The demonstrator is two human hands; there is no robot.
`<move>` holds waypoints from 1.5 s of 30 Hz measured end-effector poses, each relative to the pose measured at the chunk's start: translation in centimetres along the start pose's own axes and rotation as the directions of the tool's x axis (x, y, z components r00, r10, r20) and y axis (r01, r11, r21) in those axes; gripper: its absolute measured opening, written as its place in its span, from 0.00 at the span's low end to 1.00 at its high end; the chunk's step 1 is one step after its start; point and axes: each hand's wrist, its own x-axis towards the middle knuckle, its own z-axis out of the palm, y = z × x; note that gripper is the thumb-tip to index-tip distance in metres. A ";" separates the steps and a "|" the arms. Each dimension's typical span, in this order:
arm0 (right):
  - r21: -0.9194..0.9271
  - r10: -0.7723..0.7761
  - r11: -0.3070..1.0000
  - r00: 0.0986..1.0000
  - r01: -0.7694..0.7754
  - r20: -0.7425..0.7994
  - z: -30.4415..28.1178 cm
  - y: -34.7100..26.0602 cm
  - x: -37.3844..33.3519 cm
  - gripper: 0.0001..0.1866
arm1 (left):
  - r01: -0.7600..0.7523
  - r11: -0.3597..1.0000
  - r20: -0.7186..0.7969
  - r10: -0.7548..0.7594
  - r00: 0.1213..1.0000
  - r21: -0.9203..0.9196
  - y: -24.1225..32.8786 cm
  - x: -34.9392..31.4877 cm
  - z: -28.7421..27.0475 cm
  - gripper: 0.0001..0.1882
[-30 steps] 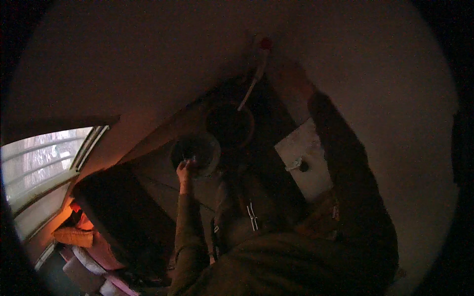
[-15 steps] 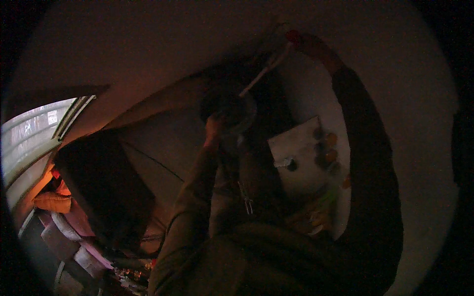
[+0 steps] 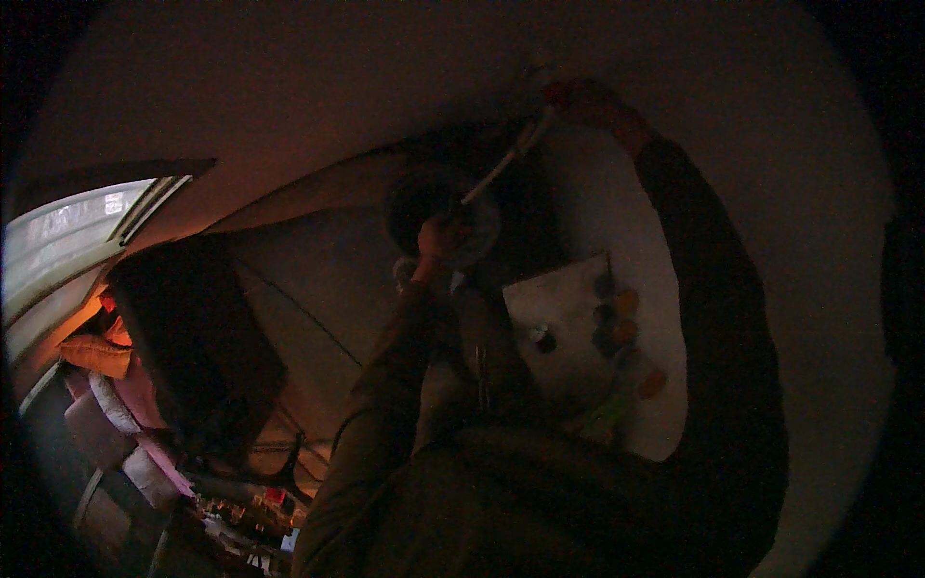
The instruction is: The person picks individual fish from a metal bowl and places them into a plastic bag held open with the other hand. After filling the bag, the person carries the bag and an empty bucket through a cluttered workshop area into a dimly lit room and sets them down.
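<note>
The light is very dim. My right hand (image 3: 593, 104) reaches far forward to the wall, its fingers closed on a small red knob (image 3: 556, 93) that looks like a tap handle. From just below it a pale hose (image 3: 501, 166) slants down and left to a round, dark bucket or basin (image 3: 489, 229). Over this vessel's near part is my left hand (image 3: 443, 237), fingers curled close to the hose's lower end. Whether they grip the hose or something else is too dark to see.
To the right lies a pale square board (image 3: 559, 299) with a small dark object on it, and orange round things (image 3: 624, 318) beside it. A large dark box-like shape (image 3: 198, 352) stands left. Pink and white items (image 3: 125, 424) lie beyond, below a bright window (image 3: 77, 231).
My left hand has moved forward and right over the vessel, closer to the hose end. My right hand stays at the red knob. The view has shifted slightly.
</note>
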 end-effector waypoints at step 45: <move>0.331 0.647 0.729 0.761 -0.599 -0.046 42.1 -38.6 -36.4 0.16 | -0.697 0.232 0.635 0.291 0.716 0.679 -3.9 10.8 -14.4 0.14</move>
